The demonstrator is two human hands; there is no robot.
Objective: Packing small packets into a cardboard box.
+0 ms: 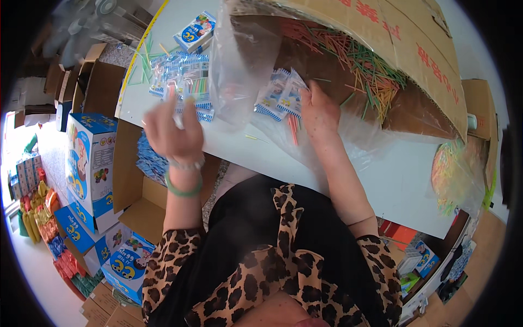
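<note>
My right hand (317, 111) holds a fan of small blue-and-white packets (280, 95) with a few red sticks (293, 129) hanging below it, just inside a tipped cardboard box (403, 43) lined with clear plastic (239, 60) and strewn with thin coloured sticks (359, 60). My left hand (171, 131) is raised above the table's near edge, fingers loosely curled and blurred; I cannot tell if it holds anything. A heap of filled packets (182, 76) lies just beyond it on the white table (370, 169).
A small blue box (196, 31) sits at the table's far side. Open cartons with blue packets (150, 161) and printed blue boxes (90, 158) stand on the floor to my left. A bag of coloured sticks (455, 174) rests at the table's right end.
</note>
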